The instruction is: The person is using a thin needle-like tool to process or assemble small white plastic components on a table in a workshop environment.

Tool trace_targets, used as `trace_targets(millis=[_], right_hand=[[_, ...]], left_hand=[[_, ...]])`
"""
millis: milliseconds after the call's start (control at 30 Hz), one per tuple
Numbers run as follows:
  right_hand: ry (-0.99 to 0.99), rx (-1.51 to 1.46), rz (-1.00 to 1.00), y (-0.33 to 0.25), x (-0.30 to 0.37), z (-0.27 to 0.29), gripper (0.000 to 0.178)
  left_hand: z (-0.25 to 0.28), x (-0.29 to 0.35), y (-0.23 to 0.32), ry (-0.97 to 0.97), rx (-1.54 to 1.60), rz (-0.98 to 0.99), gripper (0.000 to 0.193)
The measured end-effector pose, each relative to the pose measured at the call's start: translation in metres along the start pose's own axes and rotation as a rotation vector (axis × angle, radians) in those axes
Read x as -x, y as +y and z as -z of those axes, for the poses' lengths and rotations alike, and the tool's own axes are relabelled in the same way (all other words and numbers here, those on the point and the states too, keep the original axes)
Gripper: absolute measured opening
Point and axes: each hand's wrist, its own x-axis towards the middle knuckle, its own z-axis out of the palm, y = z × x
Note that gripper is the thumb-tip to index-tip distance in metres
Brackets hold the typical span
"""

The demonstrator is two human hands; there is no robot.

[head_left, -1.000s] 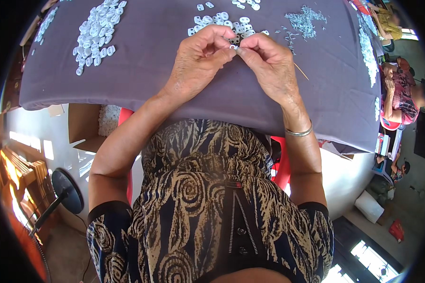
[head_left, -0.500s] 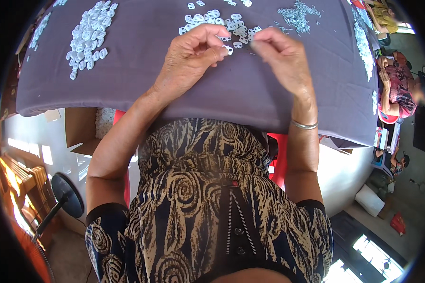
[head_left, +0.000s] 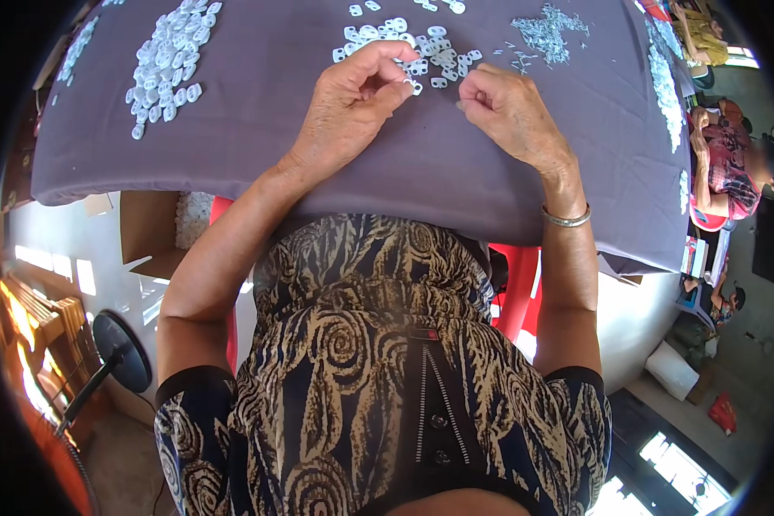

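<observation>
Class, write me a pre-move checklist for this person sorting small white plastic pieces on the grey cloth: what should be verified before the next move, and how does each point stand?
1. Left hand has a white piece in its grip: ok, pinched at the fingertips.
2. Right hand holds a part: cannot tell, fingers curled.
3. Loose white pieces within reach: ok, just beyond both hands.
4. Pile of small metal bits at hand: ok, beyond the right hand.
5. Grey cloth lies flat under the hands: ok.
</observation>
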Motion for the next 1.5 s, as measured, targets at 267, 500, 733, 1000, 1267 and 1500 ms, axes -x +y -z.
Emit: trace_targets(millis=[267, 500, 733, 1000, 1267, 1500], right_hand=[[0.031, -0.127, -0.145, -0.009, -0.005, 0.015, 0.011], [0.006, -0.062, 0.001, 0.007, -0.002, 0.012, 0.011], [-0.018, 0.036, 0.036, -0.001, -0.009, 0.003, 0.009], [0.084, -0.686, -0.094, -0.033, -0.030, -0.005, 0.006], [0.062, -0.798, -0.127, -0.024, -0.039, -0.021, 0.013], [0.039, -1.032, -0.204, -0.021, -0.038, -0.031, 0.015]], left_hand=[[0.003, 0.000, -0.002, 0.017, 0.051, 0.039, 0.023], [0.001, -0.002, -0.003, 0.014, 0.032, 0.034, 0.022], [0.001, -0.001, -0.004, 0.024, 0.034, 0.019, 0.023], [-0.001, -0.001, -0.003, 0.059, 0.082, 0.016, 0.025], [0.001, -0.001, -0.005, 0.108, 0.074, 0.008, 0.022], [-0.001, -0.002, -0.003, 0.131, 0.077, -0.016, 0.023]])
